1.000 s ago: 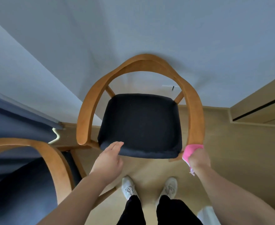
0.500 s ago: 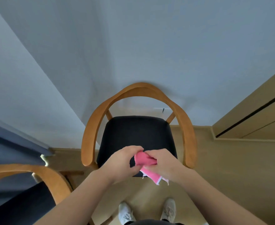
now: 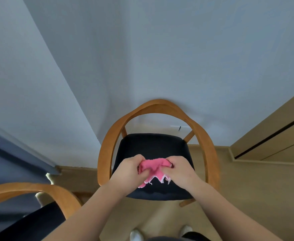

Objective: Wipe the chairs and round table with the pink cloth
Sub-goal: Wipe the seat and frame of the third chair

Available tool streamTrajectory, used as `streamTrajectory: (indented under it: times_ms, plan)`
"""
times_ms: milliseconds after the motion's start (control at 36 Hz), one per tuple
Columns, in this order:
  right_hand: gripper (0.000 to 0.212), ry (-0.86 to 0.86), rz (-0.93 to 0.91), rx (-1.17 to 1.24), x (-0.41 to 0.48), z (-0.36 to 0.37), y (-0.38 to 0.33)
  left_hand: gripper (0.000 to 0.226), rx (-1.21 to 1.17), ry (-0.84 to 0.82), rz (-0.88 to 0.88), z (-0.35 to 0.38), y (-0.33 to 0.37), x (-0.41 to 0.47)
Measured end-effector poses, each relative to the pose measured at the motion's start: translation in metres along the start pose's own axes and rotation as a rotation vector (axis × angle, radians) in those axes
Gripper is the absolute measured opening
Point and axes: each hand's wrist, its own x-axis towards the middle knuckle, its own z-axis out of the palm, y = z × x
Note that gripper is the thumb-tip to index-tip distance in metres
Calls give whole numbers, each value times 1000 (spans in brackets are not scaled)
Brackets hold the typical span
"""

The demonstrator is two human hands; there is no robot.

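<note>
A wooden armchair (image 3: 106, 150) with a curved back rail and a black seat cushion (image 3: 153, 146) stands in front of me against the wall. Above the front half of the seat both my hands hold the pink cloth (image 3: 154, 166) between them. My left hand (image 3: 129, 168) grips its left end and my right hand (image 3: 179, 168) grips its right end. The cloth is bunched, with frayed white-edged corners hanging down. A second chair (image 3: 43, 192) of the same kind shows at the lower left. The round table is not in view.
A pale wall rises behind the chair, with a grey-blue curtain (image 3: 12, 164) at the left. A wooden cabinet or door panel (image 3: 273, 136) stands at the right. The floor (image 3: 255, 197) is light wood, and my white shoes (image 3: 135, 235) show at the bottom.
One second ago my right hand held the cloth at the right armrest end and my left hand touched the seat front. Both hands came together over the seat and now pull the cloth apart.
</note>
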Motion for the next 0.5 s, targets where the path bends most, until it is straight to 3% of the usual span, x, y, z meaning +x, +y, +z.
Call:
streamTrajectory:
  times_ms: [194, 389, 500]
  plan:
    - [23, -148, 55, 557, 2, 4, -18, 9, -104, -50, 137, 8, 6, 2]
    - [16, -79, 45, 653, 17, -12, -8, 49, -76, -117, 229, 17, 8, 17]
    - [34, -27, 138, 599, 44, -21, 4, 55, -41, -104, 157, 28, 2, 35]
